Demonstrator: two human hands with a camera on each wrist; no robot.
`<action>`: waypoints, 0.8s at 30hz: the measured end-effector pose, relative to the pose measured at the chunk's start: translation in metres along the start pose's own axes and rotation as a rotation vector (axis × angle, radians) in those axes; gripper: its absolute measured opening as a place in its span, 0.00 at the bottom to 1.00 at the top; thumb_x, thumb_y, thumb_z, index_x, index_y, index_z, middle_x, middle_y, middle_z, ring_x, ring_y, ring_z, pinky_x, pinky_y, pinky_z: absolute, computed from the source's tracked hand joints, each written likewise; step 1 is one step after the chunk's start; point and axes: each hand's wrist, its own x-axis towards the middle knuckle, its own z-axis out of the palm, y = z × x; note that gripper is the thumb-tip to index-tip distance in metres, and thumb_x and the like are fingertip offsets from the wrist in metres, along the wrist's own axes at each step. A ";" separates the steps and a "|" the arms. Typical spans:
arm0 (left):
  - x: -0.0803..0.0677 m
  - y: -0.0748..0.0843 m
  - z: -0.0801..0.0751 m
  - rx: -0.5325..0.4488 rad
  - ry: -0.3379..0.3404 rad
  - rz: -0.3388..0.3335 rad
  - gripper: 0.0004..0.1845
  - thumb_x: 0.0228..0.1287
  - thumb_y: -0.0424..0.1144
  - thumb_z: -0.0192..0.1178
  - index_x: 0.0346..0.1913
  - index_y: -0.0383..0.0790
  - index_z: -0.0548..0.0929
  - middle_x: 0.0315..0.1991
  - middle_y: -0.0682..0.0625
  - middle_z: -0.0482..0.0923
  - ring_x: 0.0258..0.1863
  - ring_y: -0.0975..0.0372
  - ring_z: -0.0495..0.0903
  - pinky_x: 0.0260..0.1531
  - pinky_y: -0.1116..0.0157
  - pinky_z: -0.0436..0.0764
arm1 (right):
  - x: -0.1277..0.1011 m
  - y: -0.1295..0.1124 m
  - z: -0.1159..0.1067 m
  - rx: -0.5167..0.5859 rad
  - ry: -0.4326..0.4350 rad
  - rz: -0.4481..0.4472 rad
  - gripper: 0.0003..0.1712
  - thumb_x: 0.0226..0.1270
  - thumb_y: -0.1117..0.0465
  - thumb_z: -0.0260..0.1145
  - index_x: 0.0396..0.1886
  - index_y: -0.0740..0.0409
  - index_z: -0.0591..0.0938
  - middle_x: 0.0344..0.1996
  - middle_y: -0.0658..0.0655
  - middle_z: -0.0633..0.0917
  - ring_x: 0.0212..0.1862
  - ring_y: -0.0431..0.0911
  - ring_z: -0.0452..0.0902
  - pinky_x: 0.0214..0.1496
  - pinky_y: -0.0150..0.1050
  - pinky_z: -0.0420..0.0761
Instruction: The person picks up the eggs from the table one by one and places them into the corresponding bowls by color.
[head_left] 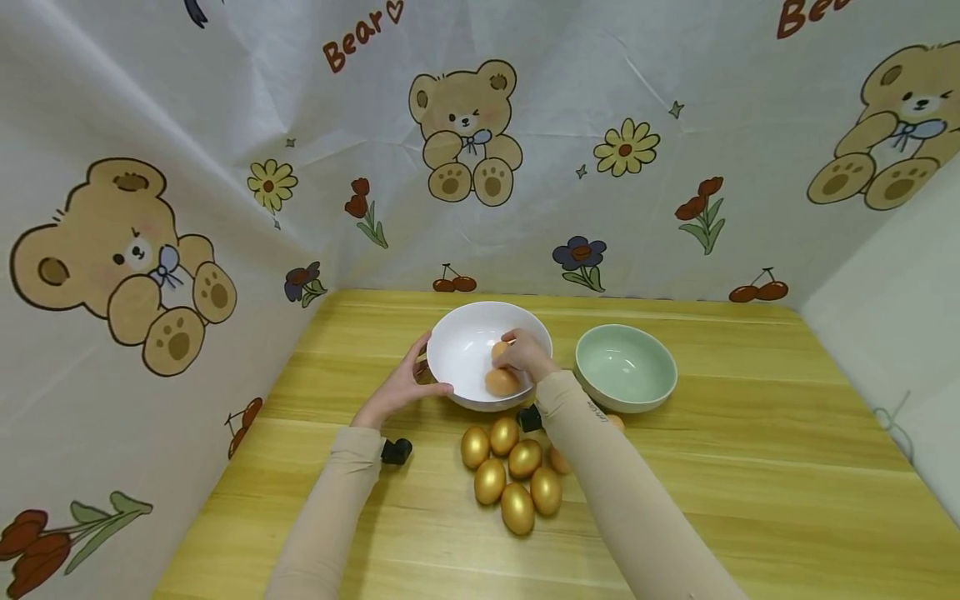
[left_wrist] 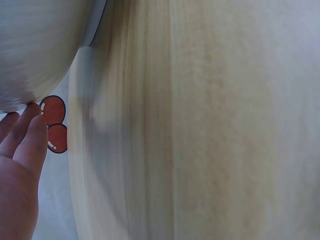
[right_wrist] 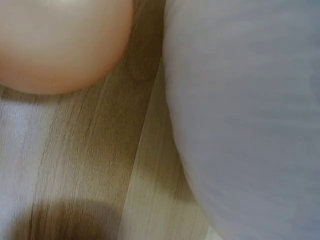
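A white bowl stands toward the back of the table, with brown eggs inside. Around its left side lies my left hand, thumb at the front rim and fingers spread along the outer wall; in the left wrist view the fingertips touch the bowl. Reaching in over the right rim, my right hand pinches one brown egg between thumb and fingers, just behind the other egg. In the right wrist view, a brown egg sits close beside a pale curved wall.
A light green bowl stands right of the white one. Several golden eggs lie in front on the wooden table. More brown eggs are partly hidden by the right forearm. Bear-print cloth hangs behind and left.
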 end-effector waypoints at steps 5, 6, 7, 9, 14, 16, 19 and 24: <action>0.001 0.001 0.000 0.007 0.002 0.006 0.55 0.52 0.36 0.69 0.73 0.40 0.39 0.71 0.40 0.43 0.65 0.42 0.55 0.63 0.52 0.57 | 0.000 0.000 -0.001 -0.029 0.001 0.005 0.30 0.51 0.70 0.69 0.56 0.66 0.71 0.44 0.61 0.74 0.43 0.50 0.69 0.43 0.34 0.73; 0.002 0.001 0.000 0.005 0.001 0.010 0.55 0.52 0.35 0.69 0.73 0.39 0.39 0.71 0.40 0.43 0.65 0.42 0.55 0.63 0.51 0.58 | 0.000 0.000 -0.001 -0.028 -0.001 0.005 0.30 0.51 0.70 0.69 0.56 0.66 0.71 0.44 0.62 0.74 0.43 0.50 0.69 0.42 0.34 0.73; 0.002 0.001 0.000 0.006 0.001 0.011 0.55 0.52 0.35 0.69 0.73 0.39 0.39 0.71 0.40 0.42 0.65 0.42 0.55 0.62 0.51 0.58 | 0.001 0.000 -0.001 -0.032 0.000 0.002 0.30 0.51 0.71 0.69 0.55 0.66 0.71 0.44 0.62 0.74 0.42 0.50 0.69 0.42 0.34 0.73; 0.001 0.002 0.000 0.003 0.000 0.014 0.55 0.53 0.35 0.69 0.73 0.39 0.39 0.71 0.39 0.42 0.65 0.42 0.55 0.62 0.51 0.57 | 0.000 0.000 0.000 -0.041 0.002 -0.003 0.28 0.51 0.72 0.68 0.54 0.67 0.71 0.44 0.62 0.75 0.41 0.49 0.69 0.40 0.33 0.73; 0.001 0.002 0.001 -0.007 0.002 0.010 0.55 0.53 0.35 0.69 0.73 0.39 0.39 0.71 0.40 0.42 0.65 0.41 0.54 0.63 0.50 0.56 | 0.001 0.000 0.001 -0.030 0.012 0.003 0.27 0.52 0.75 0.65 0.54 0.67 0.72 0.48 0.62 0.74 0.41 0.49 0.69 0.40 0.33 0.73; 0.000 0.002 0.001 -0.009 0.003 0.006 0.55 0.52 0.36 0.69 0.73 0.39 0.39 0.71 0.40 0.42 0.65 0.41 0.54 0.63 0.50 0.56 | 0.001 0.000 0.001 -0.022 0.017 0.000 0.27 0.52 0.75 0.65 0.54 0.67 0.72 0.49 0.63 0.73 0.42 0.49 0.69 0.43 0.34 0.73; 0.000 0.002 0.001 -0.009 0.003 0.000 0.56 0.52 0.36 0.70 0.73 0.39 0.39 0.71 0.40 0.42 0.65 0.41 0.55 0.63 0.50 0.56 | 0.000 0.000 0.001 -0.016 0.025 -0.013 0.26 0.51 0.73 0.64 0.54 0.67 0.73 0.51 0.64 0.72 0.44 0.51 0.68 0.49 0.37 0.73; 0.000 0.001 0.001 -0.010 0.004 -0.002 0.55 0.52 0.37 0.70 0.73 0.42 0.39 0.71 0.40 0.43 0.65 0.42 0.54 0.63 0.51 0.56 | 0.000 -0.001 -0.001 0.017 0.049 -0.037 0.27 0.49 0.72 0.64 0.53 0.67 0.74 0.53 0.65 0.71 0.46 0.51 0.67 0.52 0.39 0.72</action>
